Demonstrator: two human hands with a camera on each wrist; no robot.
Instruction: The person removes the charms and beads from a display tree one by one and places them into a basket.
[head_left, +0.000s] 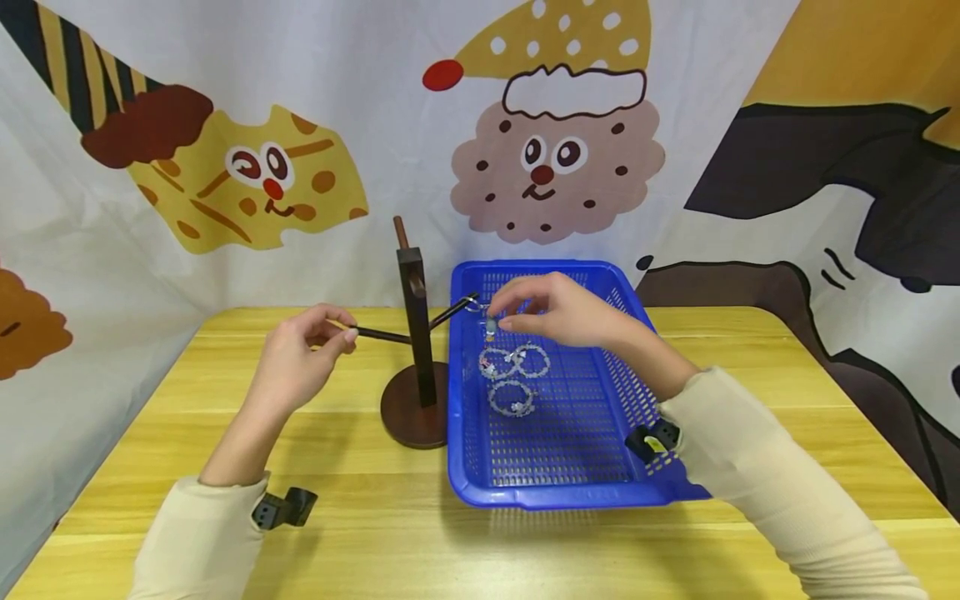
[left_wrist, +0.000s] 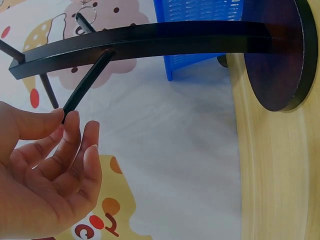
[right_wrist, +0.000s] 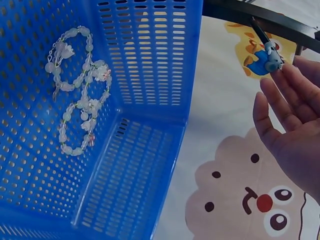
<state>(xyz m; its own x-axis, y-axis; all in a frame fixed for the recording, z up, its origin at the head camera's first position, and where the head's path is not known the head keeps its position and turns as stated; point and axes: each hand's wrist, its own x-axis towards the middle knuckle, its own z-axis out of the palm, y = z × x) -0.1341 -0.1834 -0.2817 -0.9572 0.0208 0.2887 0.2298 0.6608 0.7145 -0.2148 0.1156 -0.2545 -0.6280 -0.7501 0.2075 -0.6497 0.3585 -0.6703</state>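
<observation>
A dark wooden stand (head_left: pixel 417 333) with a round base and several pegs rises beside a blue basket (head_left: pixel 461 450). My left hand (head_left: pixel 300 354) pinches the tip of its left peg (left_wrist: pixel 87 82) between thumb and forefinger, the other fingers loosely curled. Around the end of the right peg (head_left: pixel 450 312) sits the metal ring (head_left: pixel 472 305) of a keychain with a small grey-and-blue figure (right_wrist: pixel 265 60). Over the basket's left side, my right hand (head_left: pixel 558 312) pinches the keychain by the figure's upper end, fingertips at its grey head.
Several pale beaded bracelets (head_left: pixel 512 398) lie on the basket floor, some overlapping. The light wooden table (head_left: pixel 360 517) carries stand and basket. Behind it hangs a white cloth (head_left: pixel 405 100) printed with cartoon food faces.
</observation>
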